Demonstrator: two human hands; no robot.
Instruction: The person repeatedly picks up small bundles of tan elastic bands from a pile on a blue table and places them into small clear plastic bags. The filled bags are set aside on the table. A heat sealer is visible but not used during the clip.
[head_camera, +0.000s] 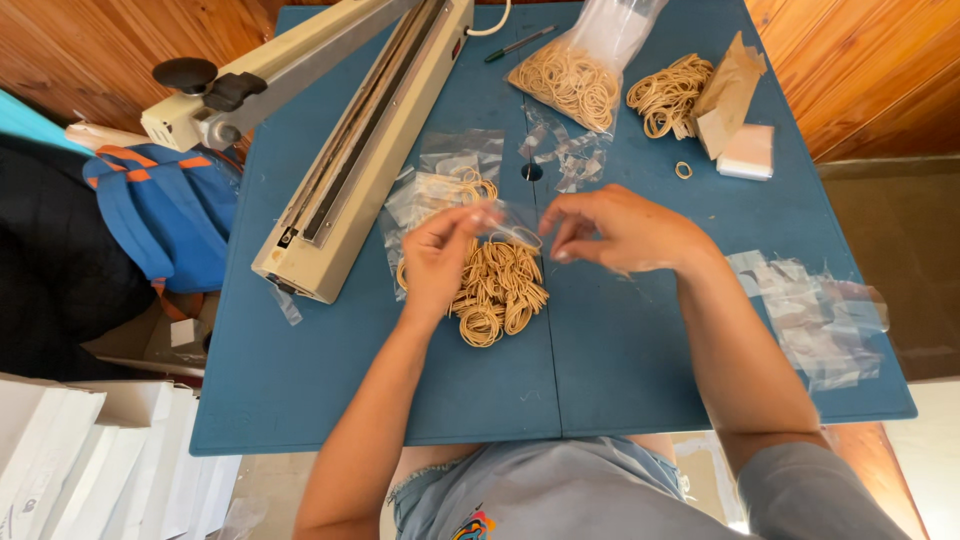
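left hand (440, 262) and right hand (610, 228), fingers pinched on a small clear bag (510, 228), above a rubber-band pile (497, 290) on the blue desk (620, 360); sealer (360, 150) at left

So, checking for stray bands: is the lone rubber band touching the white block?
Apart. The head view shows blue table between the lone rubber band and the white block.

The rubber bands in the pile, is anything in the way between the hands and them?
Nothing visible: the left hand and right hand hold a small clear bag right above the rubber band pile.
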